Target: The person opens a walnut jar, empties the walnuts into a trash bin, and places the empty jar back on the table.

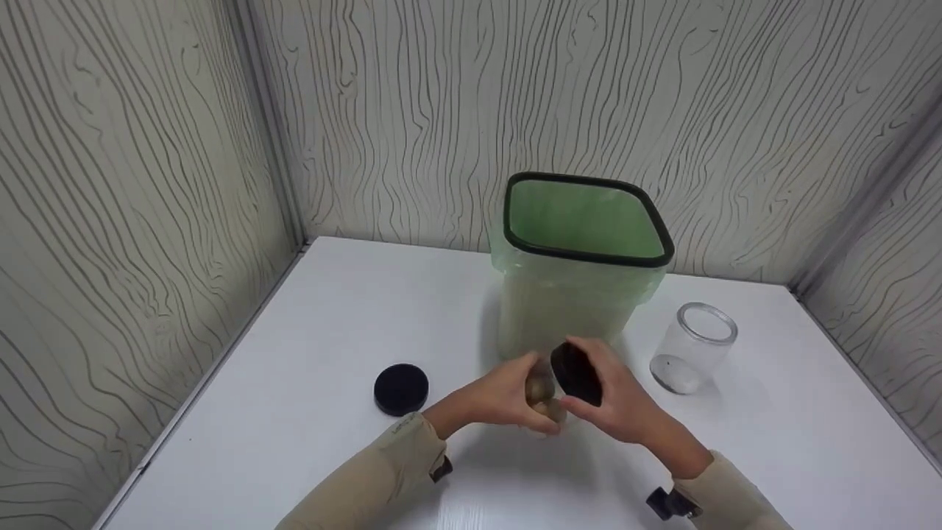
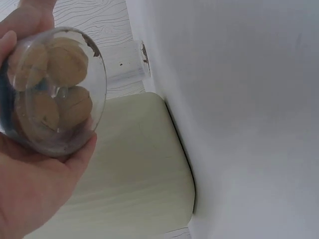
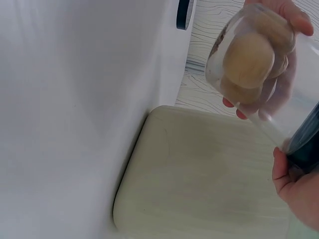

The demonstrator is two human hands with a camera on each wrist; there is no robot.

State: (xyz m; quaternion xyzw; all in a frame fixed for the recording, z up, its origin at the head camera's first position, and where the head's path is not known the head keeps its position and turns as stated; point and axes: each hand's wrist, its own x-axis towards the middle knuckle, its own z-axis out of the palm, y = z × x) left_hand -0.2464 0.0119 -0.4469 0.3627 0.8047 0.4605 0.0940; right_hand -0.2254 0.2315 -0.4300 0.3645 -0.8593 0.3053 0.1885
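Evidently, in front of the green waste bin (image 1: 570, 298), the left hand (image 1: 506, 394) grips a tilted clear jar (image 2: 56, 93) and the right hand (image 1: 618, 401) a black lid (image 1: 577, 374); steady alignment should stop the round brown lumps (image 3: 249, 59) tumbling.

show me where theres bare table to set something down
Free: white table left of the loose lid, behind it toward the wall, and, narrower, right of the clear jar. Crowded: before the green bin, where left hand and right hand meet at a held jar.
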